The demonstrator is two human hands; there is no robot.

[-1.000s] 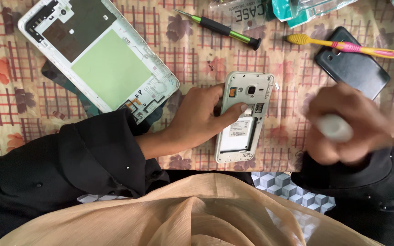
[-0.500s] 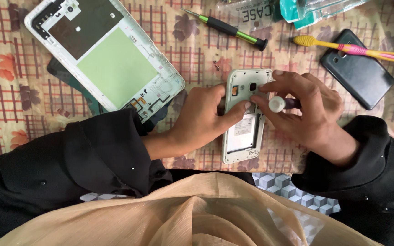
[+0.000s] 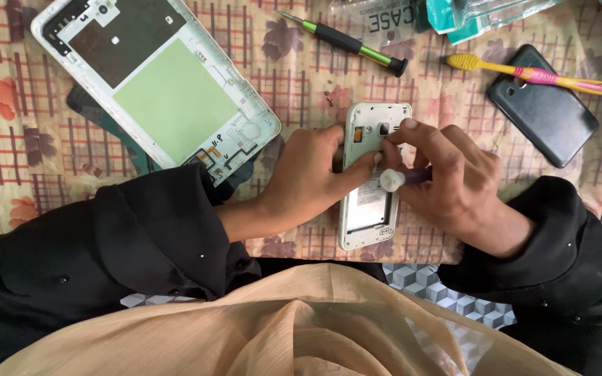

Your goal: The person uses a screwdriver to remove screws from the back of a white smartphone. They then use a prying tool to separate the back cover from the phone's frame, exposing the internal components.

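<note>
— What do you see from the head view, standing over the table?

— A white phone with its back cover off lies lengthwise on the patterned cloth, near the person's lap and right of centre. The left hand rests on the phone's left edge, fingers curled loosely, the thumb laid across the open back to pin it down. It presses rather than grips.

— And the other hand?

— The right hand comes in from the right, fingers pinched closed around a small screwdriver with a white round cap. The cap faces the camera; the tip is hidden, so I cannot tell exactly where it meets the phone. One fingertip touches the phone's far end, beside the camera hole.

— What lies around them?

— Far left, a large white tablet frame lies tilted, its inside up, with a pale green panel and a dark one. Far and centre, a black screwdriver with green bands lies loose. To the right, a yellow and pink toothbrush lies just beyond a dark back cover, well apart from the hands. A couple of tiny screws sit just beyond the phone.

— Clothing?

— Black sleeves on both arms, and tan fabric over the lap nearest the camera.
</note>
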